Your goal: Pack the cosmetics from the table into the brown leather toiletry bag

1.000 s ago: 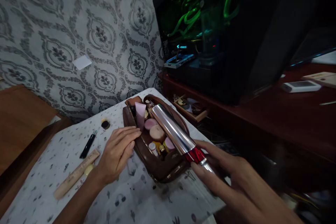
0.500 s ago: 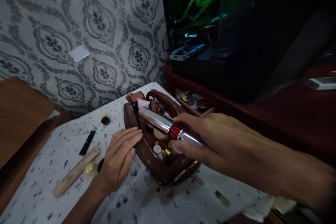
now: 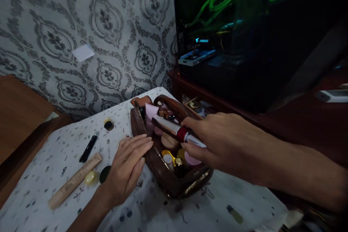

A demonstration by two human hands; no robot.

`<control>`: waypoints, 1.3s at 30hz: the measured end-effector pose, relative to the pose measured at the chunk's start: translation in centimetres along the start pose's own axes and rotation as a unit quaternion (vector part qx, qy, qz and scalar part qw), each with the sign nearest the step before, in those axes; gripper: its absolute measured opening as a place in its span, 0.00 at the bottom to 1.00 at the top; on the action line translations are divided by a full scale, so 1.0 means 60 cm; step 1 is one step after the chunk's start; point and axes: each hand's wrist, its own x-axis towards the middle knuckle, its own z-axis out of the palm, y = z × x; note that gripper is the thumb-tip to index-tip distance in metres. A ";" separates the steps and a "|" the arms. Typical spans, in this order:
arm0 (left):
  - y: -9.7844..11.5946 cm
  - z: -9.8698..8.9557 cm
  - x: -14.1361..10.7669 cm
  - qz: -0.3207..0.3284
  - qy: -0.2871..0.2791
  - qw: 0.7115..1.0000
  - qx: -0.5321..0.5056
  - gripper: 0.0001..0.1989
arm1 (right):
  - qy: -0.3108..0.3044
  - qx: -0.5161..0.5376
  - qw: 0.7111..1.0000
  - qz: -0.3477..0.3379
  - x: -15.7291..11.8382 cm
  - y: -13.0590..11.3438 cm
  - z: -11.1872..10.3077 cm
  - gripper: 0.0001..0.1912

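Observation:
A brown makeup bag [image 3: 174, 186] stands unzipped on the table, full of cosmetics. Over its opening, my right hand [image 3: 217, 137] grips a silver tube with a red band [image 3: 166, 125] between thumb and fingers, its far end tilted down into the bag. My left hand [image 3: 125, 168] lies on the bag's left rim with its fingers stretched out. Inside the bag are a pink squeeze tube [image 3: 150, 114], a round beige item [image 3: 169, 141], a white-capped container [image 3: 168, 159], a small gold-capped bottle [image 3: 178, 166] and a pink round lid [image 3: 192, 159].
Left of the bag lie a beige tube [image 3: 74, 181], a black tube [image 3: 89, 147], a small jar [image 3: 108, 125], a yellowish round item [image 3: 91, 178] and a dark round lid [image 3: 105, 174]. A lit computer case [image 3: 231, 72] stands behind. An open drawer [image 3: 194, 105] adjoins the bag.
The silver tube has come lower and turned slightly in my right hand, toward the bag's inside. My left hand stays on the rim. The view has shifted a little.

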 end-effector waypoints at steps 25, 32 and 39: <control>-0.006 0.007 0.001 -0.001 0.023 1.000 -0.018 0.19 | -0.025 -0.137 0.990 -0.025 0.026 -0.078 -0.012 0.14; -0.009 0.011 -0.004 -0.006 0.025 0.999 -0.027 0.18 | 0.005 -0.126 0.992 -0.003 0.041 -0.080 0.009 0.16; -0.006 0.009 -0.002 -0.011 0.022 0.999 -0.030 0.20 | 0.022 -0.124 0.992 0.006 0.039 -0.079 0.011 0.11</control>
